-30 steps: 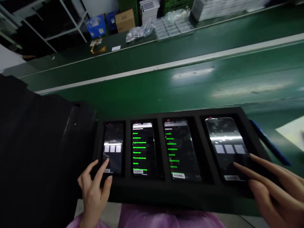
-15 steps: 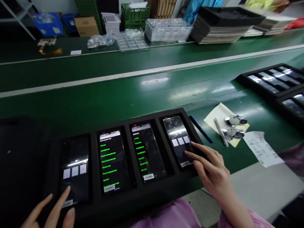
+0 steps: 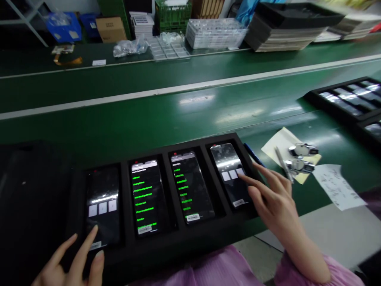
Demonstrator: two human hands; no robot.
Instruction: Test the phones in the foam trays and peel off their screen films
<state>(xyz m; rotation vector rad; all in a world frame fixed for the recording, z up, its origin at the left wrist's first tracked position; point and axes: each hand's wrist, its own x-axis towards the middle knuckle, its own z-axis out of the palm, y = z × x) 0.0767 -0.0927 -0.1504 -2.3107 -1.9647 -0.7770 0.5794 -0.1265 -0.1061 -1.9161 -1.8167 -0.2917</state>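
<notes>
Four phones lying face up, each in its own compartment of a black tray (image 3: 126, 204), on a green bench (image 3: 143, 127). The leftmost phone (image 3: 104, 228) shows three pale squares in a row on a dark screen; the second phone (image 3: 149, 216) and the third phone (image 3: 199, 194) show lists in green lettering; the rightmost phone (image 3: 230, 188) again shows three pale squares. Each phone bears a pale label near its lower end. The left hand (image 3: 70, 268) is loosely spread and grasps nothing, its index fingertip at the lower part of the leftmost screen, below the squares. The right hand (image 3: 278, 200), likewise unclosed and without a grip on anything, has its index fingertip at the rightmost square, with another finger extended above it over the tray's right edge; whether either fingertip actually presses the glass is difficult to judge from this angle. Just beyond that edge lies a blue pen (image 3: 253, 154), partly hidden by the right hand. Farther right, two metallic objects and a pale pen (image 3: 283, 163) rest on yellowish paper (image 3: 275, 141), beside a handwritten white sheet (image 3: 339, 188).
</notes>
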